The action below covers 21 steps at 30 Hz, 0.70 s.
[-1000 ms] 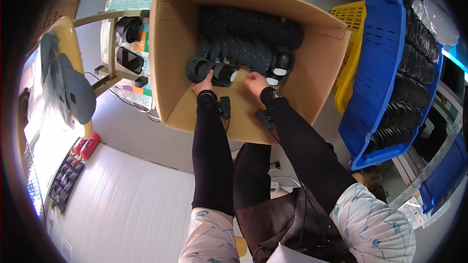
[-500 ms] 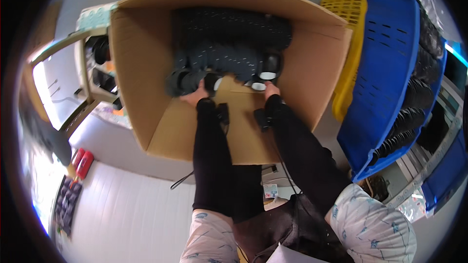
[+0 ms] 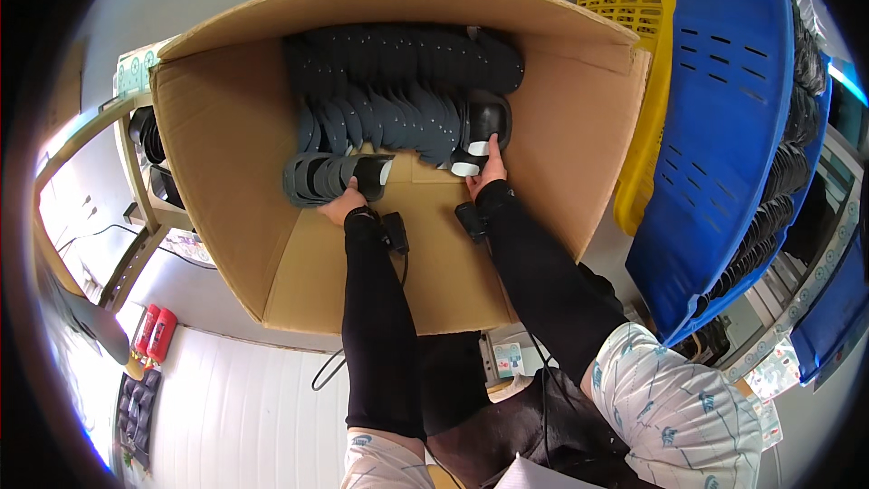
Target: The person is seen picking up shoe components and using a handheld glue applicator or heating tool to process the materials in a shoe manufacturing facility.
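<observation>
A large cardboard box [image 3: 213, 149] lies open before me, with nested dark pieces that look like shoe uppers inside. One dotted back row [image 3: 398, 54] runs along its far side; a nearer row [image 3: 389, 116] lies in front. At the box's near left, my left hand [image 3: 342, 205] is closed on the near side of a short grey-black stack of uppers [image 3: 312, 177]. My right hand [image 3: 490, 169] grips the right end of the nearer row, thumb against a black, white-patched end piece [image 3: 489, 116]. Its other fingers are partly hidden below.
On the right stand a yellow basket [image 3: 654, 81] and a tilted blue crate [image 3: 692, 118] filled with stacked black pieces. A metal-framed rack [image 3: 140, 140] holding black items is on the left. Two red cylinders [image 3: 160, 335] stand near the wall at lower left.
My view has shifted slightly, and the box shows further left and lower. The stack in my left hand now lies apart from the nearer row. My right hand stays at that row's right end.
</observation>
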Tool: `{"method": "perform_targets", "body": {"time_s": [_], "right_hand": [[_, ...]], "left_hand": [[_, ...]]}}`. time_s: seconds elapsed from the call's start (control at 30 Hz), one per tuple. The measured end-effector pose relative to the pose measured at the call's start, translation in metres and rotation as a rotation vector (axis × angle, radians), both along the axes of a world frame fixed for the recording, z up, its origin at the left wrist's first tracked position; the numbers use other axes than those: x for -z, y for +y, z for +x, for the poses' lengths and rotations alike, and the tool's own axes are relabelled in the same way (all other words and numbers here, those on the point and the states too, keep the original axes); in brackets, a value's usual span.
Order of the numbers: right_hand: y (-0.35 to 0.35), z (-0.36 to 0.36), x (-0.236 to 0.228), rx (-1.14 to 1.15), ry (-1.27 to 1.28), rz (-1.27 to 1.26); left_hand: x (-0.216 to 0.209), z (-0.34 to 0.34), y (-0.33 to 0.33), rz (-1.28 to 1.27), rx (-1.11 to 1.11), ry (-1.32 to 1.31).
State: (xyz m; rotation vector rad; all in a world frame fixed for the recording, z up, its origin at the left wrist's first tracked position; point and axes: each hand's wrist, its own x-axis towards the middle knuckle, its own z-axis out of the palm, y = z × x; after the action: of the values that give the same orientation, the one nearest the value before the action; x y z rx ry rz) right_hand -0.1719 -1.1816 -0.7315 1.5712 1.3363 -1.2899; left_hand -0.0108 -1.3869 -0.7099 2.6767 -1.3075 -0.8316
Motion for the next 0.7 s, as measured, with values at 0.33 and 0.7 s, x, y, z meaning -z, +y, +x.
{"method": "perform_targets", "body": {"time_s": [0.33,0.7], "right_hand": [[0.015,0.006,0.022,-0.090,0.145,-0.128],[0.006,0.005,0.011,-0.029,0.163,-0.163]], "left_hand": [[-0.008,-0.018,-0.001,0.064,-0.021,-0.064],[-0.029,-0.018,-0.002,0.125,-0.092,-0.078]]}}
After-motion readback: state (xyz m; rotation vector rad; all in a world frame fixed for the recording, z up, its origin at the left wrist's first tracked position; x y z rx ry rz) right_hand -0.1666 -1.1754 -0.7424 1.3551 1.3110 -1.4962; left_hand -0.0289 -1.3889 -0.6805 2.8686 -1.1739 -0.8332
